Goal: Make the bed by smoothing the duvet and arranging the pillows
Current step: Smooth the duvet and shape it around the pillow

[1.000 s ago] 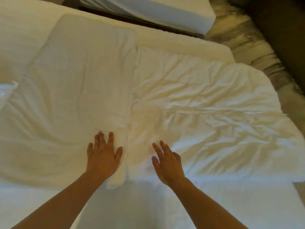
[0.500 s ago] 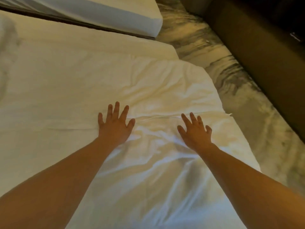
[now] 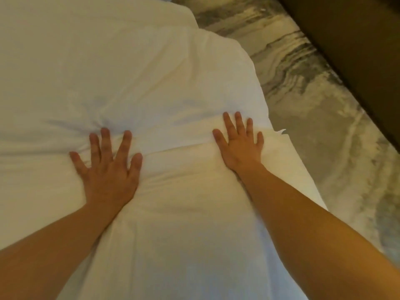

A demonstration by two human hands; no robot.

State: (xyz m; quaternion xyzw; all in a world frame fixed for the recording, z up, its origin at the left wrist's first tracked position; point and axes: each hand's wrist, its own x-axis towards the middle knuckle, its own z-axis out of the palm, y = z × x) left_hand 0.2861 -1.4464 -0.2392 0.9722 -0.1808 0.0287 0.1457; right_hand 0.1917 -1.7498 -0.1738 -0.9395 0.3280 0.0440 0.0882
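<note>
Duvet (image 3: 151, 79), plain white, lies over nearly the whole bed (image 3: 91, 9), and its right side drops off the mattress toward the floor (image 3: 307, 100). A long crease (image 3: 177, 148) runs across it from side to side, and both hands sit on that line.

The left grip (image 3: 108, 172) lies palm down on the cloth with its fingers (image 3: 126, 139) straight and fanned wide and the thumb out to the side. It presses into the filling, and a knot of small wrinkles bunches just past the fingertips. The right grip (image 3: 240, 148) is flat as well, with its fingers (image 3: 229, 124) straight and only a little parted. It presses close to the duvet's right edge. Neither one pinches or gathers any cloth.

Just beside the right grip, a small pointed flap (image 3: 281, 132) of fabric sticks out past the edge. Two bare forearms (image 3: 313, 226) reach in from the lower corners, stretched well forward over the cover.

Beyond the bedside, the floor is a cloudy grey and cream pattern. Along its far side, in the upper right, stands a dark brown block (image 3: 357, 53); I cannot tell whether it is furniture or a wall.
</note>
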